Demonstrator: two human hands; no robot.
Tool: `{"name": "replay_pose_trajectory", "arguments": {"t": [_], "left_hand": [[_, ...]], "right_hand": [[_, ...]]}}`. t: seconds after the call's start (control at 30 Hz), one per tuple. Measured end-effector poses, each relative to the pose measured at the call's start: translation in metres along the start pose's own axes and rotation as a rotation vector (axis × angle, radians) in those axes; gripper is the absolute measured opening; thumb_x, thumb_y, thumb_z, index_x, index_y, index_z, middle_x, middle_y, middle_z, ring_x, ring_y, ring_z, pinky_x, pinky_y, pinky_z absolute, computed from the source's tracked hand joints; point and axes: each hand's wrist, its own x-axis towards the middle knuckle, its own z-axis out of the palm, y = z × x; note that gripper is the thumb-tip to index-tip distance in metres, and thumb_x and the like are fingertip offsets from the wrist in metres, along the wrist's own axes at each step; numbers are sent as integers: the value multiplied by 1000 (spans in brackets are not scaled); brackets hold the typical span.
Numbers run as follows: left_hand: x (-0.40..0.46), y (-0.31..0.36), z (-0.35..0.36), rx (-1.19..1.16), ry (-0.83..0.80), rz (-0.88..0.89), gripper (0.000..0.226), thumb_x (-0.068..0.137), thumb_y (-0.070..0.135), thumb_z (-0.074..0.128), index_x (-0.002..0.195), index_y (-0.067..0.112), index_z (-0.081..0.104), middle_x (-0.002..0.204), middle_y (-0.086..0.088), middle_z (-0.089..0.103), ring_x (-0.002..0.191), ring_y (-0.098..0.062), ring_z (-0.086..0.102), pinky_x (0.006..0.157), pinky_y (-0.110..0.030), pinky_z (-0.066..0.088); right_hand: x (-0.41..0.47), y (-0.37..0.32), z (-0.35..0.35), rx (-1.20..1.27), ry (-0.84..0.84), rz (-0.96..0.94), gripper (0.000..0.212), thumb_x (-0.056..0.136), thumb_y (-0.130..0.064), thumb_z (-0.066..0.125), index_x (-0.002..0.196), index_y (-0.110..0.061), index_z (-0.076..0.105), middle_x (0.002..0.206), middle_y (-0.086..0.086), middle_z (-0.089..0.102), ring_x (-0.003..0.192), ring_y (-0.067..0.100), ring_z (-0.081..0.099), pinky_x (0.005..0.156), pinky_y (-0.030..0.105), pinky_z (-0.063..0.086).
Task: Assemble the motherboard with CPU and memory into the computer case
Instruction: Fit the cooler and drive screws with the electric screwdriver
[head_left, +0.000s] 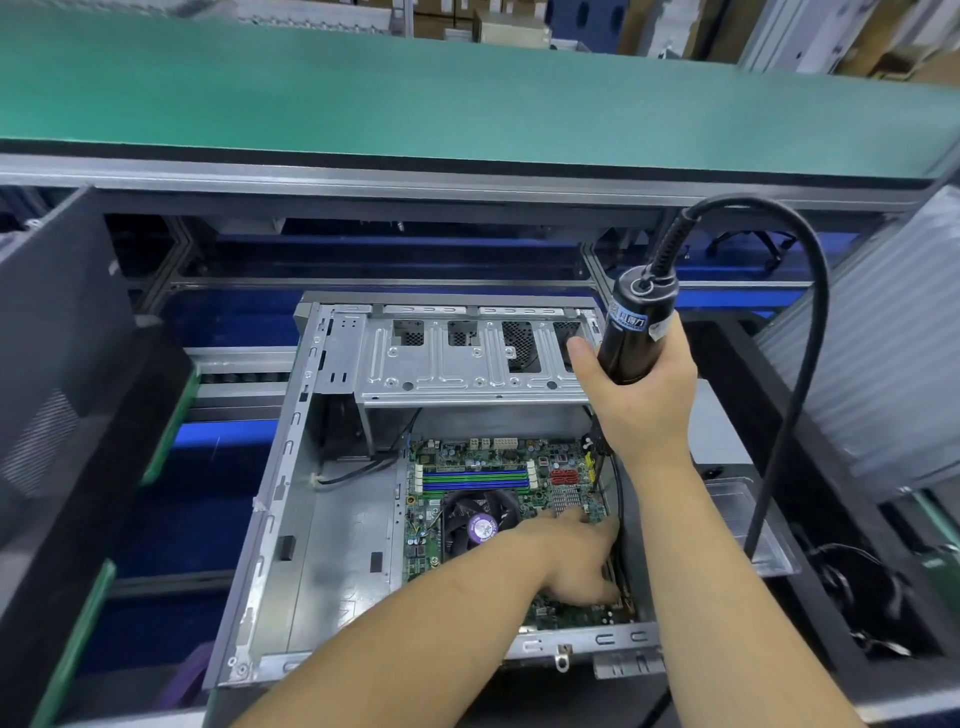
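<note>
step: screwing motherboard (498, 499) into case (332, 545)
R hand (641, 400): grasps screwdriver (636, 332)
L hand (576, 551): flat, steadying mobo
next: bit square on screw, judged

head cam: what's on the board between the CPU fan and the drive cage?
In the head view, the blue and green memory slots lie between the CPU fan and the drive cage, with small connectors along the motherboard top edge.

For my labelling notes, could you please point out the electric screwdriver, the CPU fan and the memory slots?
electric screwdriver (631, 338): head view, on its black barrel above the grip.
CPU fan (480, 522): head view, near its purple hub.
memory slots (475, 480): head view, middle of the blue and green strips.
</note>
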Motion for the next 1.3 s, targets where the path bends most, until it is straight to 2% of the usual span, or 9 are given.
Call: {"name": "replay_pose_trajectory", "arguments": {"t": [0.3,0.6,0.83,1.2,1.3], "left_hand": [[-2,1,-2,-3,-4,19,78,91,47,57,154,26,16,152,-20,28,137,-47,29,109,-55,31],[2,-2,0,9,-11,22,81,90,50,57,155,29,13,153,-20,27,137,-47,28,110,-55,31],[4,-3,2,10,-11,14,83,89,51,57,155,30,11,153,-19,27,136,-48,30,109,-56,33],[7,-5,4,19,-7,2,85,88,53,57,155,35,8,154,-19,25,135,-51,30,110,-56,35],[5,-4,3,22,-5,11,84,88,52,57,155,33,10,153,-19,26,135,-50,31,109,-55,35]], "right_hand": [[0,2,3,2,-7,20,37,80,-38,76,91,-14,50,73,-26,55,66,-1,50,65,12,42],[-1,4,2,3,-5,1,35,81,-37,76,93,-16,51,75,-25,57,67,-3,53,64,10,43],[-1,2,1,6,-19,-22,27,84,-37,75,90,-36,49,77,-27,58,69,-4,54,66,7,41],[-1,1,-1,-6,-5,-6,30,81,-41,76,84,-39,47,70,-23,55,64,0,52,62,14,44],[-2,1,-1,-4,-27,-18,28,81,-40,76,83,-38,47,70,-15,55,64,6,52,63,20,46]]}}
